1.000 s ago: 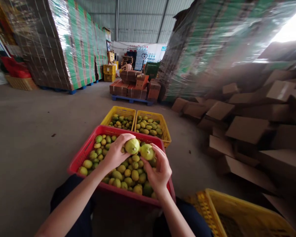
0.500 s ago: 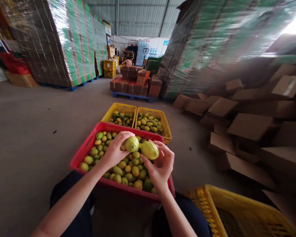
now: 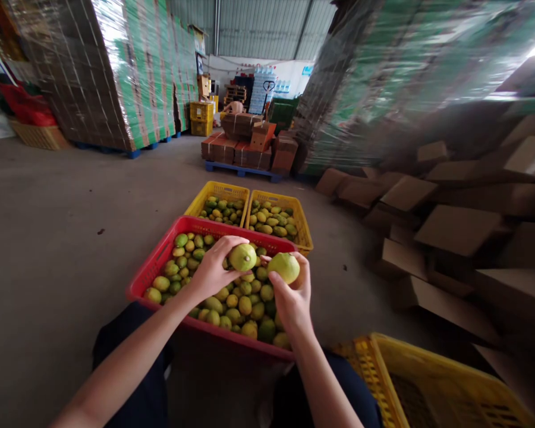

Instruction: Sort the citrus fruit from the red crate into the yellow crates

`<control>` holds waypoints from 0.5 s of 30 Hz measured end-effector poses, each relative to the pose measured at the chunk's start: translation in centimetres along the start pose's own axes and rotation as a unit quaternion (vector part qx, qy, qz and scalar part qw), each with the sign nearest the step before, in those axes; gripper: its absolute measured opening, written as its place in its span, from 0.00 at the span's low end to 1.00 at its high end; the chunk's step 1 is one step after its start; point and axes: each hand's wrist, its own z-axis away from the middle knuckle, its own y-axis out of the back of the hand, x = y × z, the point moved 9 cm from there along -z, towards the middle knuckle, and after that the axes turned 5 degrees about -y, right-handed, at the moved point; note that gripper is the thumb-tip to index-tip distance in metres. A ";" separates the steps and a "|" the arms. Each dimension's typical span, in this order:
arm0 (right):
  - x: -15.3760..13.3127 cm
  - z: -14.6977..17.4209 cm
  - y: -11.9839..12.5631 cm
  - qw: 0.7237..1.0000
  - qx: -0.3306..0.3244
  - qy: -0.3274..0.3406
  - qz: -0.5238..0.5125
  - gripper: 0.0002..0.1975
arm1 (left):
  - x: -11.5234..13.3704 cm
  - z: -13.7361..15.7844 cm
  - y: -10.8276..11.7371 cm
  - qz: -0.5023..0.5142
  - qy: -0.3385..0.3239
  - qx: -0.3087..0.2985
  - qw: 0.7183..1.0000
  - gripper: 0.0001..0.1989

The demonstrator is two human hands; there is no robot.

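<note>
My left hand point(image 3: 214, 267) is closed around a yellow-green lemon point(image 3: 243, 257), its blunt end turned toward me. A second lemon point(image 3: 284, 268), paler yellow-green, sits between the thumb and fingers of my right hand point(image 3: 295, 300). Both fruits are held up close together, a small gap between them. Below them stands a red plastic crate point(image 3: 148, 270) filled with many green and yellow lemons point(image 3: 214, 304). My forearms reach over its near edge and hide some of the fruit.
Two yellow crates point(image 3: 310, 235) of lemons adjoin the red crate's far side. Another yellow crate point(image 3: 377, 380) stands at lower right. Cardboard boxes point(image 3: 457, 232) lie heaped on the right. Ahead is a blue pallet point(image 3: 243, 170) with boxes; wrapped stacks point(image 3: 145, 77) rise on either side.
My right hand has turned its lemon so that it shows more end-on, and moved it slightly right. The left hand still grips its lemon. The view has shifted slightly.
</note>
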 end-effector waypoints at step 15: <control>-5.2 4.1 -2.0 0.865 0.025 0.365 0.343 0.28 | 0.4 0.1 0.1 -0.001 -0.027 -0.007 1.000 0.22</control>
